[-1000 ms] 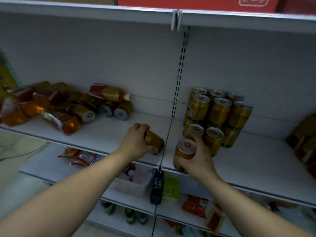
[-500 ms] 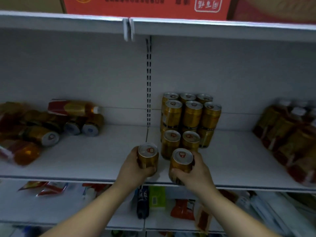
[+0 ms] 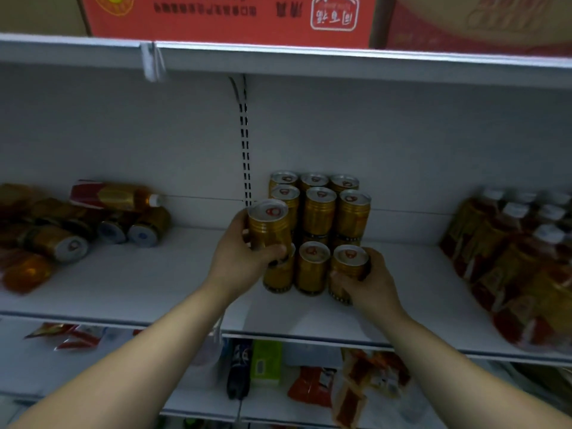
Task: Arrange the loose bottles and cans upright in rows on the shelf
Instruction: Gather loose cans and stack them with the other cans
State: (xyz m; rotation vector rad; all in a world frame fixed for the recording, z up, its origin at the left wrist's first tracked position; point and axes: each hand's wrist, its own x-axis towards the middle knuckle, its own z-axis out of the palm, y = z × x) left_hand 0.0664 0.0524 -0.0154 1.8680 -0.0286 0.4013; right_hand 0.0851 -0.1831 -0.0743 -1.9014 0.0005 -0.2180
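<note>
Gold metal cans point(image 3: 319, 212) stand stacked in rows on the white metal shelf point(image 3: 154, 289). The left hand point(image 3: 238, 261) has its fingers point(image 3: 272, 250) wrapped round a raised gold can point(image 3: 268, 226), held upright above the stack's front-left corner. The right hand point(image 3: 371, 283) grips the front-right gold can point(image 3: 348, 270), which stands on the shelf. Loose cans and bottles point(image 3: 62, 239) lie toppled far left.

Gold cans point(image 3: 318, 212) with silver tops on a white shelf point(image 3: 173, 283); above the shelf, a red box point(image 3: 229, 18) with white print.
</note>
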